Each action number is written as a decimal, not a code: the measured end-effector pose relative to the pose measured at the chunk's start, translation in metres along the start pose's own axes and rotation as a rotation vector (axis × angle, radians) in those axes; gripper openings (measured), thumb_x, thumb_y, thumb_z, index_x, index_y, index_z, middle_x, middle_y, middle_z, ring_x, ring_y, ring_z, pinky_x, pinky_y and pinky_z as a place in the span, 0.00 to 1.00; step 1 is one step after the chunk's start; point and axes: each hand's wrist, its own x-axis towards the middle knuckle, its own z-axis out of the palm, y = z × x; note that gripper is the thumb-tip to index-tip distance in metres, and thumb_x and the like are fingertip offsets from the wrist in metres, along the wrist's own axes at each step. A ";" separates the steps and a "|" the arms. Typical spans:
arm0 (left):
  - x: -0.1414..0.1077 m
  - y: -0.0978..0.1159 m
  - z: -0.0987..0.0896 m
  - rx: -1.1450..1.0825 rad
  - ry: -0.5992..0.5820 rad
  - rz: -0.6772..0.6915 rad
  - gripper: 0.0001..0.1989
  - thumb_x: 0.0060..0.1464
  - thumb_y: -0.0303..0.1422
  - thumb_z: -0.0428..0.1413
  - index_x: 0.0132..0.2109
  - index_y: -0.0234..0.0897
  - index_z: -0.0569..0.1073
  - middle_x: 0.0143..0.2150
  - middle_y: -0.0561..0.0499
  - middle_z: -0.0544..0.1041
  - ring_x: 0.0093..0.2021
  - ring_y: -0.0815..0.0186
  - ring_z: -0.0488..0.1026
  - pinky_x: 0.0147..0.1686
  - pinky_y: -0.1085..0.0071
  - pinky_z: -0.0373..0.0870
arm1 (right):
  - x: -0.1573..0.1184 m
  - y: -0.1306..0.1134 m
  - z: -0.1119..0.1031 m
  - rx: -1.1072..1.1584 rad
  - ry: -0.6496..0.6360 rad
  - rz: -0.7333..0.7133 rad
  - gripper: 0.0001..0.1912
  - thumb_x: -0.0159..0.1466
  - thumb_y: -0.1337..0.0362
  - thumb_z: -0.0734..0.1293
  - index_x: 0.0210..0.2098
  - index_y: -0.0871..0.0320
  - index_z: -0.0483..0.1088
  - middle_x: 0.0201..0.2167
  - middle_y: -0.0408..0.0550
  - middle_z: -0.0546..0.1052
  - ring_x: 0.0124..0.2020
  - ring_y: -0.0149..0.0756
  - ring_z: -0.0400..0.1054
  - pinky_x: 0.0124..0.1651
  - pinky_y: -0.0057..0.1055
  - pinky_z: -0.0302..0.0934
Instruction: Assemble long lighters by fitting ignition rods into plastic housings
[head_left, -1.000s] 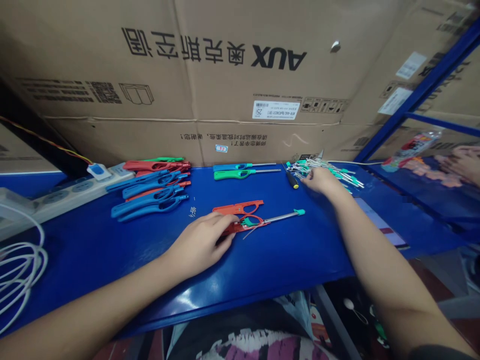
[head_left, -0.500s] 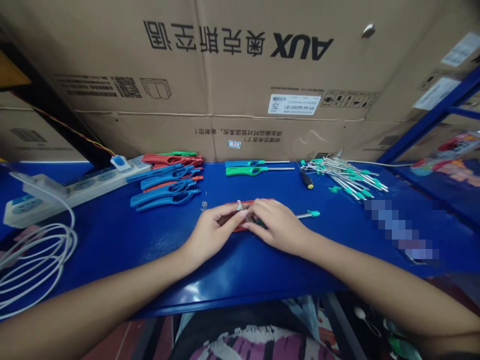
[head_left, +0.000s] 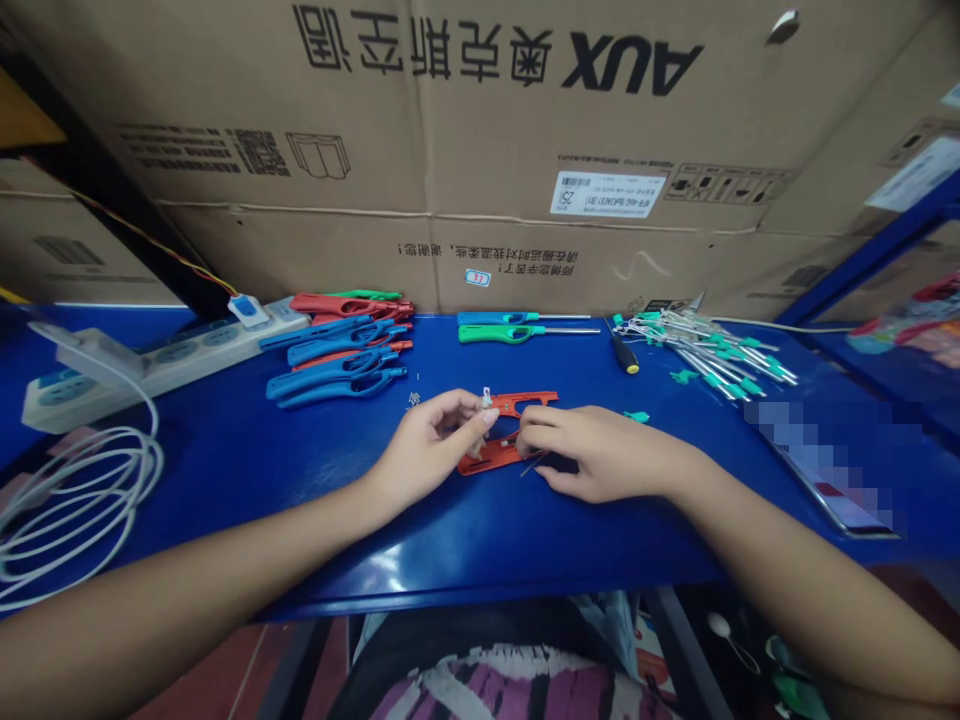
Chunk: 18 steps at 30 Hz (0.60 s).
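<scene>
Two orange lighter shell halves lie on the blue table before me: the upper shell half (head_left: 543, 398) and the lower shell half (head_left: 491, 457). My left hand (head_left: 439, 437) is closed in a pinch at their left ends, on a small white-tipped part (head_left: 487, 398). Over the right end of the lower half, my right hand (head_left: 592, 450) has its fingers curled together. A thin dark wire-like piece (head_left: 532, 466) pokes out by its fingertips; what they grip is mostly hidden. Beyond that hand a green tip (head_left: 637, 416) shows.
Blue and red lighter handles (head_left: 341, 380) are piled at left, by a power strip (head_left: 180, 358) and coiled white cable (head_left: 75, 510). Two lighters (head_left: 499, 333) with metal tubes lie at the back. A screwdriver (head_left: 625, 355), green-ended metal tubes (head_left: 720, 350) and a phone (head_left: 840, 490) are rightward.
My hands have drawn apart, the right one moving rightward and slightly down. More of both orange shell halves now shows between them. The view has shifted slightly.
</scene>
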 end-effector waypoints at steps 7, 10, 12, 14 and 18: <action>-0.003 -0.003 0.001 -0.008 -0.138 -0.109 0.21 0.60 0.51 0.56 0.40 0.34 0.74 0.27 0.52 0.75 0.25 0.68 0.75 0.27 0.72 0.75 | 0.000 0.007 0.001 0.157 0.018 0.029 0.04 0.68 0.68 0.64 0.40 0.56 0.72 0.44 0.47 0.72 0.36 0.33 0.69 0.37 0.30 0.60; -0.002 -0.005 0.000 0.064 -0.148 -0.074 0.22 0.63 0.51 0.53 0.41 0.34 0.75 0.28 0.51 0.76 0.24 0.69 0.74 0.26 0.73 0.74 | 0.001 0.011 0.001 0.252 0.054 0.032 0.06 0.66 0.70 0.65 0.42 0.56 0.72 0.43 0.47 0.73 0.39 0.34 0.69 0.40 0.30 0.62; -0.001 -0.006 -0.001 0.105 -0.141 -0.049 0.23 0.64 0.50 0.51 0.43 0.34 0.76 0.29 0.51 0.76 0.24 0.70 0.72 0.25 0.74 0.73 | 0.000 0.013 0.000 0.256 0.036 0.031 0.10 0.64 0.72 0.67 0.43 0.55 0.73 0.44 0.47 0.72 0.39 0.34 0.69 0.41 0.30 0.63; 0.000 -0.006 -0.002 0.133 -0.126 -0.032 0.23 0.65 0.50 0.50 0.44 0.34 0.76 0.29 0.51 0.75 0.24 0.70 0.71 0.25 0.75 0.72 | -0.001 0.013 -0.001 0.231 0.008 0.025 0.12 0.62 0.73 0.67 0.44 0.54 0.74 0.46 0.47 0.72 0.41 0.35 0.69 0.41 0.30 0.63; 0.000 -0.006 -0.002 0.161 -0.127 -0.019 0.23 0.66 0.49 0.48 0.44 0.33 0.76 0.28 0.52 0.73 0.24 0.70 0.69 0.25 0.75 0.70 | -0.001 0.008 -0.002 0.162 0.003 0.024 0.09 0.65 0.71 0.67 0.42 0.53 0.76 0.47 0.47 0.71 0.39 0.33 0.69 0.39 0.30 0.61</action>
